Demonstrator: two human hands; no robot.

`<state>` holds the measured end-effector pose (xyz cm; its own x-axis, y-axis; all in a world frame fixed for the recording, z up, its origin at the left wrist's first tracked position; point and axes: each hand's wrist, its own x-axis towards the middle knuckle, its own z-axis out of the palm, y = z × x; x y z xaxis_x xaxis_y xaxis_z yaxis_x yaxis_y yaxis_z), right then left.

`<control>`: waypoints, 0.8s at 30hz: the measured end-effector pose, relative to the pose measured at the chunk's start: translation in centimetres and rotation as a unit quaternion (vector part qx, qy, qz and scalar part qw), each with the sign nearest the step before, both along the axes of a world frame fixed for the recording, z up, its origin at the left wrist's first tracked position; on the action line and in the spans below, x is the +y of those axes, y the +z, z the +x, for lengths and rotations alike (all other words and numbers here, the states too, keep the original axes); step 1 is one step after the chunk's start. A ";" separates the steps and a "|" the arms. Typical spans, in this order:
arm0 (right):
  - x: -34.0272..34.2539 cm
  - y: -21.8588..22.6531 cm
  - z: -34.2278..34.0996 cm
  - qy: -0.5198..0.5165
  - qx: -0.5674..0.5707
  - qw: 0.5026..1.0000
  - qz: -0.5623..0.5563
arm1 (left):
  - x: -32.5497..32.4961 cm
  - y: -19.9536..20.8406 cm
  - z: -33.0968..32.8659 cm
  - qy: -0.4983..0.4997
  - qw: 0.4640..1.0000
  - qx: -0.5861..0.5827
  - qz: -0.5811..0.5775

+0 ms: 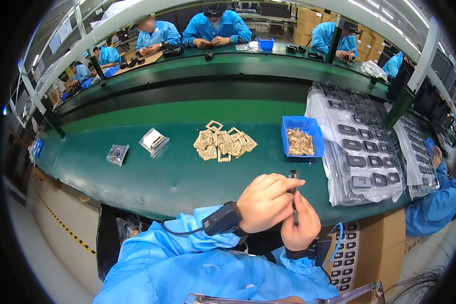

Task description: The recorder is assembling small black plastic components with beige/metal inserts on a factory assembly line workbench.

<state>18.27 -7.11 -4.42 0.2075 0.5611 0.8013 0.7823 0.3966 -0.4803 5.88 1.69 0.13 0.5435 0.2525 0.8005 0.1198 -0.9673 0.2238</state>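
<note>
Both of my hands meet over the front edge of the green bench, fingers pinched around a small dark part (293, 175). My left hand (266, 203) reaches across from the left, its fingertips closed on the upper end. From below, my right hand (302, 224) grips the lower end between thumb and fingers. Most of the part is covered by my fingers, so its exact kind cannot be made out. Beyond my hands stands a blue bin (303, 136) with many small tan pieces (300, 142) in it. A loose pile of tan rectangular frames (223, 143) lies left of the bin.
Stacked clear trays of black frame-shaped housings (370, 147) cover the bench's right side. Two small plastic bags of parts, one clear (117, 154) and one with pale contents (154, 142), lie left. A cardboard box (380, 248) stands below right. Several people in blue work nearby.
</note>
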 end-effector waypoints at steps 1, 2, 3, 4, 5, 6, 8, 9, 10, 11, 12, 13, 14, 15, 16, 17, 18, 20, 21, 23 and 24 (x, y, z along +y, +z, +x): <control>0.0 -0.3 0.5 -0.009 0.010 1.000 0.012 | 0.3 -0.1 0.7 -0.020 0.999 -0.019 -0.037; -0.1 -0.6 1.0 -0.019 0.021 0.999 0.023 | 0.6 0.0 1.3 -0.041 0.996 -0.038 -0.074; -0.3 -0.9 1.5 -0.015 0.036 0.999 0.008 | 1.1 0.4 1.8 -0.052 0.993 -0.044 -0.097; -0.4 -1.0 1.7 -0.015 0.038 0.999 0.012 | 2.0 0.4 2.3 -0.046 0.990 -0.045 -0.123; -0.3 -1.0 1.9 -0.021 0.082 0.996 0.004 | 3.1 0.4 2.9 -0.024 0.988 -0.058 -0.139; -0.4 -1.2 2.1 -0.029 0.125 0.992 -0.005 | 4.5 0.2 3.6 -0.003 0.985 -0.071 -0.154; -0.1 -1.6 2.5 -0.023 0.149 0.988 -0.024 | 8.0 -0.4 4.7 0.056 0.987 -0.052 -0.142; 0.0 -2.2 2.7 -0.012 0.213 0.976 -0.035 | 9.5 -0.9 5.3 0.073 0.988 -0.036 -0.128; -0.1 -2.6 2.9 0.000 0.276 0.960 -0.048 | 10.8 -1.5 5.8 0.091 0.989 -0.020 -0.115; 0.0 -2.4 2.9 0.022 0.329 0.942 -0.057 | 12.1 -2.1 6.1 0.113 0.989 0.019 -0.098; 0.0 -2.5 3.2 0.009 0.329 0.943 -0.059 | 12.9 -2.7 6.5 0.128 0.987 0.058 -0.081; 0.1 -2.5 3.6 0.045 0.403 0.911 -0.071 | 13.2 -2.9 6.7 0.145 0.984 0.065 -0.079; 0.1 -2.4 3.9 0.080 0.474 0.873 -0.080 | 13.5 -3.1 6.8 0.155 0.980 0.093 -0.089; 0.0 -1.9 4.1 0.087 0.496 0.858 -0.102 | 13.6 -3.2 6.7 0.172 0.976 0.112 -0.075; 0.1 -1.8 4.3 0.081 0.496 0.859 -0.102 | 13.6 -3.2 6.6 0.191 0.971 0.131 -0.060; 0.1 -1.7 4.4 0.091 0.507 0.850 -0.108 | 13.6 -3.2 6.4 0.190 0.966 0.160 -0.071; 0.1 -1.6 4.3 0.101 0.519 0.841 -0.113 | 13.4 -3.2 6.3 0.186 0.967 0.160 -0.072; 0.3 -1.5 3.9 0.090 0.516 0.846 -0.103 | 12.6 -3.0 5.7 0.149 0.981 0.053 -0.110; 0.1 -1.4 4.0 0.103 0.526 0.837 -0.111 | 10.7 -1.8 5.2 0.072 0.985 0.022 -0.158; -0.4 -0.9 3.6 0.123 0.539 0.824 -0.122 | 7.3 -0.5 4.3 -0.097 0.907 0.067 -0.405; -0.6 -0.7 3.4 0.120 0.542 0.822 -0.126 | 5.1 0.7 3.5 -0.152 0.815 0.084 -0.553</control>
<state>21.63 -7.73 -5.13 0.5820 0.8101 0.0711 -0.2453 0.2582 -0.9344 9.38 6.78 0.87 0.7946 0.6014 0.0829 0.0309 -0.1765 0.9838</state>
